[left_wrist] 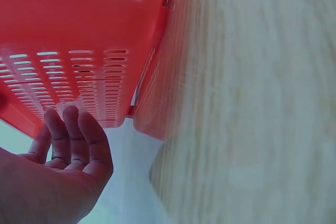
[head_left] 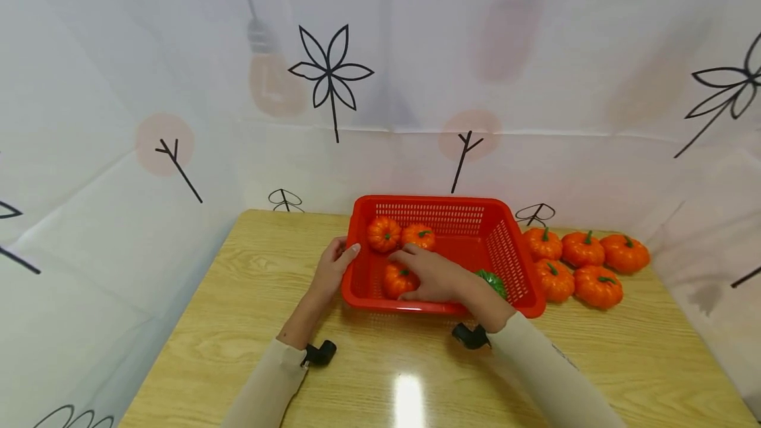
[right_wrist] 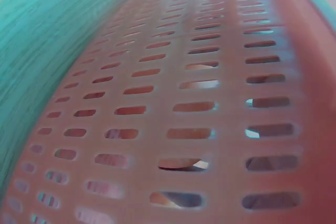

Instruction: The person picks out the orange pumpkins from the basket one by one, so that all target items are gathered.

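Observation:
A red plastic basket (head_left: 440, 203) with slotted walls stands on the table. My left hand (head_left: 329, 273) holds its left rim, thumb over the edge; in the left wrist view the fingers (left_wrist: 94, 135) lie along the outer wall. Reaching over the front rim, my right hand (head_left: 436, 275) grips a small orange pumpkin (head_left: 397, 281) inside, thumb in front and fingers behind. Two more orange pumpkins, one at the back left (head_left: 384, 234) and one beside it (head_left: 419, 235), sit in the basket. A green pumpkin (head_left: 492, 283) is partly hidden by my right forearm. The basket wall (right_wrist: 173, 93) blocks the right wrist view.
Several orange pumpkins (head_left: 582, 249) stand in two rows on the wooden table (head_left: 285, 236), right of the basket. A white patterned cloth (head_left: 404, 164) hangs behind the table and at both sides.

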### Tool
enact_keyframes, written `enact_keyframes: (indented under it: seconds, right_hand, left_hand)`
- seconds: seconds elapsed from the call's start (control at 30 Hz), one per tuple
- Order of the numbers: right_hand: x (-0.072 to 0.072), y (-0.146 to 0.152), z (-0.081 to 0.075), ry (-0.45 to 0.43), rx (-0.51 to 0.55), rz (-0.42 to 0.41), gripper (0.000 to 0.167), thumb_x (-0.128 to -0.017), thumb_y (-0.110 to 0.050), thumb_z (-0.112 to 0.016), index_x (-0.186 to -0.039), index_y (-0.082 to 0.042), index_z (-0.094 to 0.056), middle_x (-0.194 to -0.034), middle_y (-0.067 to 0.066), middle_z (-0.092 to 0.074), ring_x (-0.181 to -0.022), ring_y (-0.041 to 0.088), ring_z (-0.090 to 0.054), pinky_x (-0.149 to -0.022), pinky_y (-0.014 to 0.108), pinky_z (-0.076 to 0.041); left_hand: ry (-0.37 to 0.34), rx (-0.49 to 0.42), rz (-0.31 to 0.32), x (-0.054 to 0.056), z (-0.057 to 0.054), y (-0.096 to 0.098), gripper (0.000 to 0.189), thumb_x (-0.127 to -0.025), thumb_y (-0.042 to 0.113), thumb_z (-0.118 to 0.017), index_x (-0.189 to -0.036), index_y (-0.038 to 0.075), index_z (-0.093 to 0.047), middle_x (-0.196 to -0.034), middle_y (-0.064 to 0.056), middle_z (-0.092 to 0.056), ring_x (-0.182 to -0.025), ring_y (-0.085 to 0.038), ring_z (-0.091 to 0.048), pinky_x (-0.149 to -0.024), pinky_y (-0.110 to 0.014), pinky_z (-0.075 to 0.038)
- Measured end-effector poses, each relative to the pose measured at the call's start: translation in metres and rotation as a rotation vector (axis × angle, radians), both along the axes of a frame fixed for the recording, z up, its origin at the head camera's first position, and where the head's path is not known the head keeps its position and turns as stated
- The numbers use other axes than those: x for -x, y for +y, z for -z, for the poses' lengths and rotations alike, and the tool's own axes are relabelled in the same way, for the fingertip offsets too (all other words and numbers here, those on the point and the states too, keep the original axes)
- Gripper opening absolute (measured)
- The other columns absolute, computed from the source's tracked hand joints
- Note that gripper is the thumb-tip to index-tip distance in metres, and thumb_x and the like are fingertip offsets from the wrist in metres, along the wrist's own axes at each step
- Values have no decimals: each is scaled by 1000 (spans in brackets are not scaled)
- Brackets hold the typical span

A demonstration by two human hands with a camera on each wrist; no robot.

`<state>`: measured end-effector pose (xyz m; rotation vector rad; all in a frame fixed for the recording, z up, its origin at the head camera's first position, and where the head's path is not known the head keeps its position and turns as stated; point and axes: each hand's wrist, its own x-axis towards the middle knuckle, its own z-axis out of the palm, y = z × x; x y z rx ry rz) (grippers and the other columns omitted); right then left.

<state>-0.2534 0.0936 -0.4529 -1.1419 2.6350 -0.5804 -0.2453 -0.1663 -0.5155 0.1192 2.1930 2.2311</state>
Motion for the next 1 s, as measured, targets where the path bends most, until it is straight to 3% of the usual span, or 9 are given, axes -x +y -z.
enact_keyframes:
  seconds: [0.13,0.4,0.6,0.8,1.0]
  right_hand:
    - [-3,4,-3,-4,24,6,72,-90,-33,-87,-151,-12,-55,-144,9,-55,-122,28,-61,-106,52,-53]
    - [-8,16,-6,44,84,24,71,-91,-35,-85,-151,-13,-55,-146,10,-54,-125,29,-60,-106,53,-53]
    - [-16,31,-9,72,153,59,70,-91,-39,-85,-153,-24,-56,-147,6,-52,-124,26,-60,-103,51,-54]
    - [-29,47,-10,140,237,89,71,-91,-38,-86,-154,-26,-55,-142,4,-54,-112,20,-62,-93,44,-58]
    - [-40,59,-9,191,349,133,70,-90,-35,-87,-152,-22,-58,-144,4,-54,-123,24,-61,-97,49,-57]
  left_hand:
    - [-16,-7,7,-1,0,0,50,-108,34,-62,-147,3,-53,-140,-25,-59,-123,-41,-62,-101,-45,-58]
    - [-2,6,1,-1,1,-1,49,-109,33,-61,-147,3,-53,-139,-25,-60,-121,-39,-63,-97,-38,-59]
    - [-3,13,2,-1,0,-1,50,-109,34,-61,-147,4,-52,-140,-25,-59,-122,-39,-62,-100,-42,-59]
    - [13,7,-2,-1,2,0,49,-109,32,-61,-146,1,-53,-138,-26,-60,-118,-36,-64,-92,-32,-60]
    - [11,19,-4,0,3,1,50,-109,35,-61,-146,2,-53,-139,-26,-60,-119,-36,-64,-92,-30,-59]
